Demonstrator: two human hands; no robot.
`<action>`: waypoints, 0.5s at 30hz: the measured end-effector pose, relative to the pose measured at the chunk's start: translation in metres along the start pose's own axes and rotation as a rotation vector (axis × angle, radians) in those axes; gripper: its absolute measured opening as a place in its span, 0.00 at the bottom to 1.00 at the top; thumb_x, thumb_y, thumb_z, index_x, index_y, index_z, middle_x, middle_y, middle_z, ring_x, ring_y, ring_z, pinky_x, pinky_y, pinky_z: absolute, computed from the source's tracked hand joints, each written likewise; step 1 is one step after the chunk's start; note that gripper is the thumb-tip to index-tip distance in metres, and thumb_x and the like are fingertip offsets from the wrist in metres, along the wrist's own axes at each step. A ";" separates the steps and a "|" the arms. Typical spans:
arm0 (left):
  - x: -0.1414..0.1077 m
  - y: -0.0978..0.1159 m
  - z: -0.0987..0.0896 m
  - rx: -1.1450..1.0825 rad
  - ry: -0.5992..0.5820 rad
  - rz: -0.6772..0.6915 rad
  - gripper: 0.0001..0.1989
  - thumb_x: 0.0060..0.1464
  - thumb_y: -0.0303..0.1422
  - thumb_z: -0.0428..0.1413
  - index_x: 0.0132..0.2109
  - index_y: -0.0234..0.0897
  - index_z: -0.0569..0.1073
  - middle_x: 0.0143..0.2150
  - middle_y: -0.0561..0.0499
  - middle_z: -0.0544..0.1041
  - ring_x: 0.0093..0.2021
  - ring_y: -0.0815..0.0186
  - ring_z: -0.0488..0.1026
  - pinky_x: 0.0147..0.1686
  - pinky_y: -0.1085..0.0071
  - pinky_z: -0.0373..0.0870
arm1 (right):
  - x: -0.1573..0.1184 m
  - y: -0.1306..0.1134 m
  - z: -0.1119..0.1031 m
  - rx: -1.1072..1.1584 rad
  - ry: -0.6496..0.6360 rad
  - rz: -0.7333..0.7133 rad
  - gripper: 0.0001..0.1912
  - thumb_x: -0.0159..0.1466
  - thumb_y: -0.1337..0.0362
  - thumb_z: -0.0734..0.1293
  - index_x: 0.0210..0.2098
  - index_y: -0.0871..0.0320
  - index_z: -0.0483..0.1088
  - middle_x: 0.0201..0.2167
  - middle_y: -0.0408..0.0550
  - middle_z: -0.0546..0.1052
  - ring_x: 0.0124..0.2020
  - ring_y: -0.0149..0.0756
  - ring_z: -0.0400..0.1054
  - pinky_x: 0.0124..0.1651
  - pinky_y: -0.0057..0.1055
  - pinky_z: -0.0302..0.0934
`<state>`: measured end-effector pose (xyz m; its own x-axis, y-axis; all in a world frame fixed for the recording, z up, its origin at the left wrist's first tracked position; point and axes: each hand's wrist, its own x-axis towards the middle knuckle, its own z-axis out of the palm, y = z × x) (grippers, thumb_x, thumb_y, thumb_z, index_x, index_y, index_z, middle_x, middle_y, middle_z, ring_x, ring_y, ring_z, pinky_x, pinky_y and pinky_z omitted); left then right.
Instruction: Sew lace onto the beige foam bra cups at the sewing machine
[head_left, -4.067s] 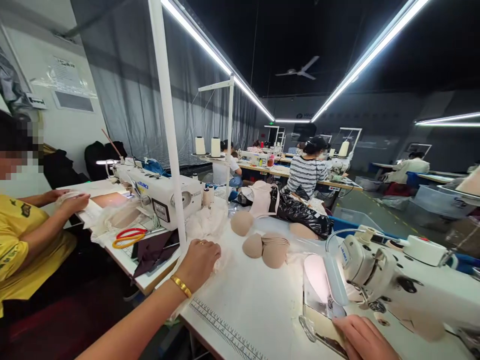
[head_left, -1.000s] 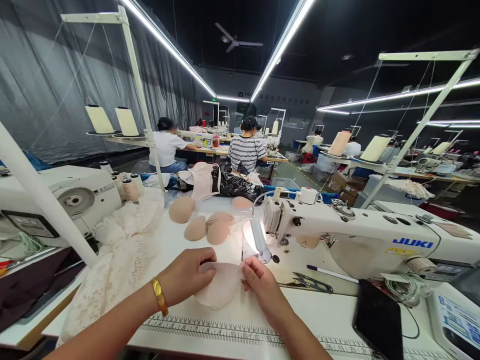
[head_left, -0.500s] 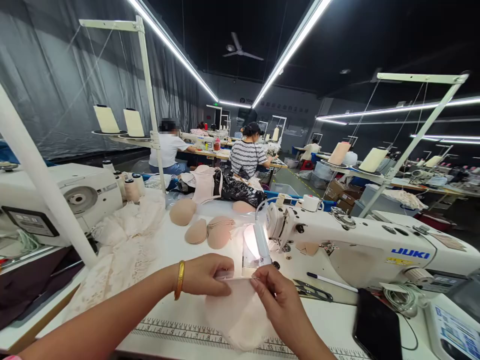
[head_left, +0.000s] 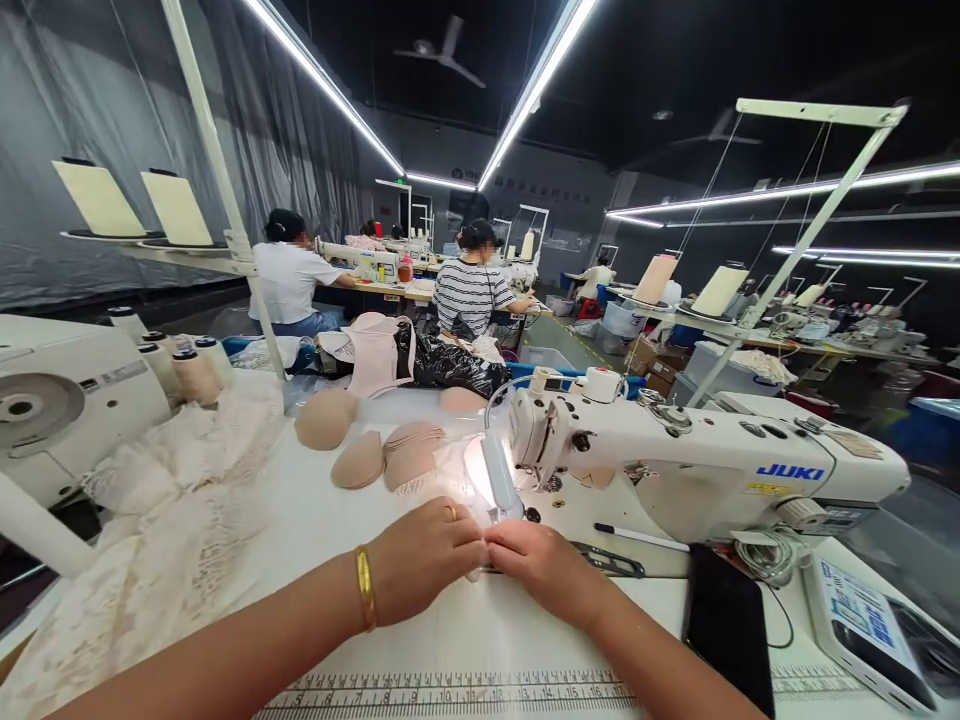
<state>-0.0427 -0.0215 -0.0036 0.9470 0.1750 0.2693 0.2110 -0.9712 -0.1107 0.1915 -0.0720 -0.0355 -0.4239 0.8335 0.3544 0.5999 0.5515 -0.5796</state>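
Observation:
My left hand [head_left: 431, 555], with a gold bracelet and ring, is closed just in front of the lit sewing spot. My right hand [head_left: 544, 565] is closed beside it, its fingertips meeting the left ones. What the fingers pinch is mostly hidden; pale lace fabric [head_left: 431, 484] shows just behind the left hand. The lamp [head_left: 499, 470] of the white sewing machine [head_left: 697, 480] shines right behind both hands. Beige cup pads [head_left: 412, 455] lie in a stack to the left, with another beige pad [head_left: 326, 418] farther back.
Lace fabric [head_left: 180, 500] is heaped at the left. Black scissors [head_left: 611, 560], a pen [head_left: 641, 537] and a phone [head_left: 726, 625] lie at the right. A printed ruler [head_left: 450, 692] runs along the front edge. Two people sit at machines farther back.
Both hands have moved forward toward the machine lamp and closer together. The pale fabric that hung below them is now out of sight. The view has shifted right.

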 end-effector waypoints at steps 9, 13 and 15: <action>0.005 -0.009 0.045 0.096 0.108 -0.135 0.12 0.53 0.17 0.56 0.29 0.37 0.65 0.32 0.50 0.71 0.32 0.61 0.65 0.30 0.65 0.56 | -0.013 0.016 -0.006 -0.383 -0.018 -0.173 0.22 0.68 0.77 0.56 0.51 0.51 0.73 0.41 0.49 0.79 0.39 0.41 0.65 0.40 0.35 0.61; 0.005 -0.004 0.046 0.088 0.142 -0.126 0.12 0.54 0.16 0.54 0.29 0.37 0.65 0.31 0.50 0.70 0.31 0.61 0.63 0.30 0.64 0.56 | -0.013 0.010 -0.007 -0.427 -0.049 -0.143 0.19 0.66 0.77 0.57 0.45 0.53 0.73 0.37 0.48 0.76 0.37 0.40 0.63 0.38 0.34 0.60; 0.008 -0.005 0.047 0.099 0.147 -0.144 0.12 0.55 0.17 0.53 0.29 0.37 0.66 0.30 0.50 0.69 0.30 0.62 0.62 0.30 0.64 0.55 | -0.012 0.010 -0.007 -0.436 -0.046 -0.125 0.18 0.66 0.77 0.57 0.44 0.54 0.73 0.36 0.48 0.74 0.37 0.40 0.63 0.38 0.34 0.60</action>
<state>-0.0248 -0.0080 -0.0457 0.8614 0.2786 0.4248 0.3712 -0.9160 -0.1519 0.2074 -0.0769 -0.0403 -0.5352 0.7624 0.3638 0.7674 0.6188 -0.1680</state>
